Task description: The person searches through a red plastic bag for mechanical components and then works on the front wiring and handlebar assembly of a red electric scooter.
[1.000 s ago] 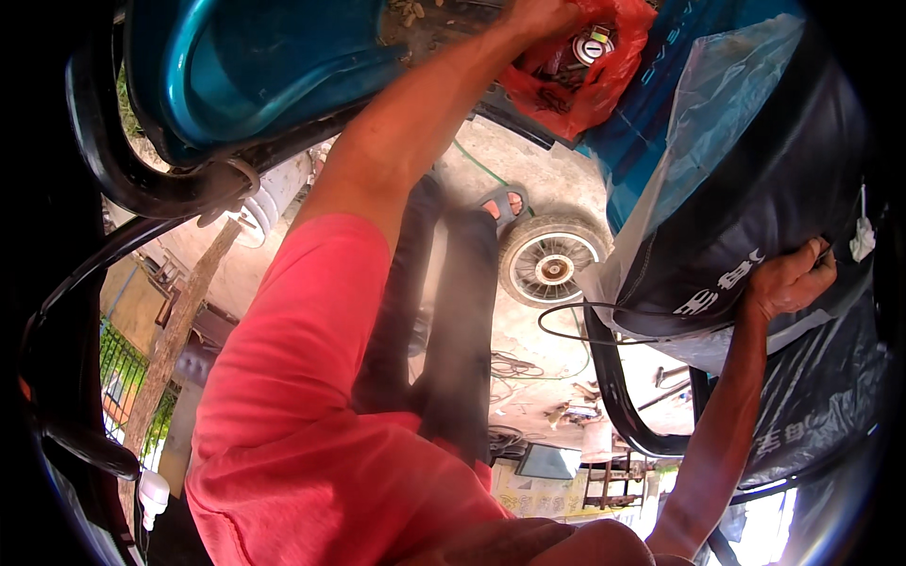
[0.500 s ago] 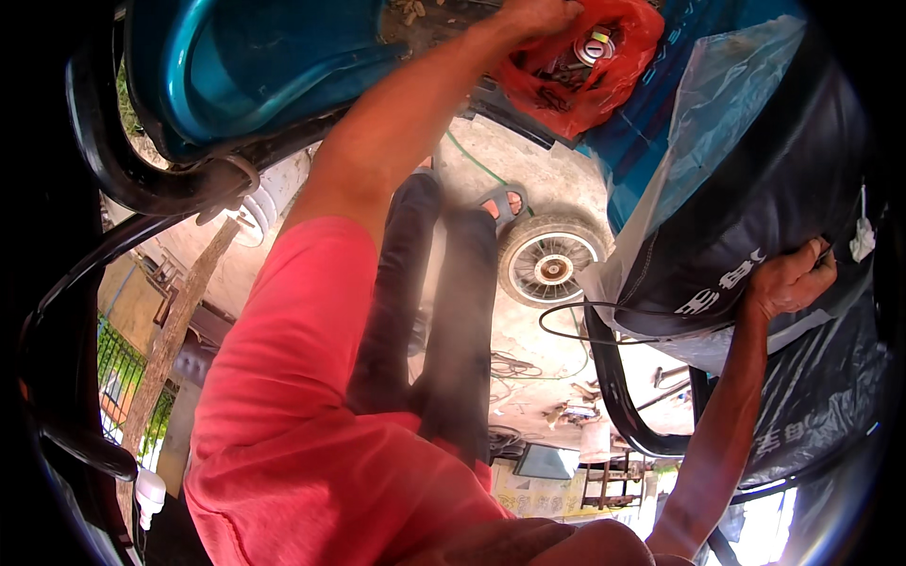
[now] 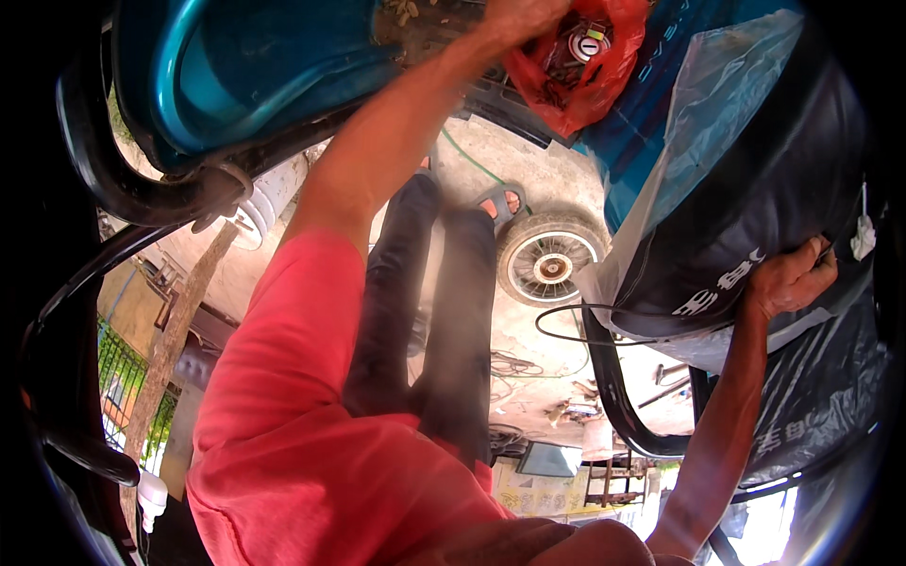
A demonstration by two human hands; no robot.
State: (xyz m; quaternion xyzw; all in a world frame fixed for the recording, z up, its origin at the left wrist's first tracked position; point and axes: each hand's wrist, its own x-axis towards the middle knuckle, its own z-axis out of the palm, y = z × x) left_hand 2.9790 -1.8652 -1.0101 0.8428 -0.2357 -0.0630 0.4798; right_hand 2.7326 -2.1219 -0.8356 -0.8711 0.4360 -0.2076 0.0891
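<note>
My left hand [image 3: 525,17] reaches up to the top edge of the view, at the near-left rim of a red plastic bag [image 3: 618,80]. Its fingers look curled, but they are partly cut off and blurred, so what they hold is hidden. Inside the open bag lie small metal parts and a round silver piece [image 3: 587,45] with a yellow-green spot. On the right, my right hand [image 3: 791,281] is closed with bent fingers against a black padded seat [image 3: 727,222]. Clear plastic wrap [image 3: 731,80] partly covers this seat.
Teal body panels [image 3: 255,85] and a bent black tube frame [image 3: 142,189] surround me. Below, a spoked wheel [image 3: 552,268] lies on the concrete floor near my sandalled foot [image 3: 500,204]. A black cable [image 3: 552,330] loops out beside the seat. A wooden post [image 3: 179,340] stands at left.
The left hand, the bag and the teal panels sit slightly farther left in the view. My right hand stays in place on the seat.
</note>
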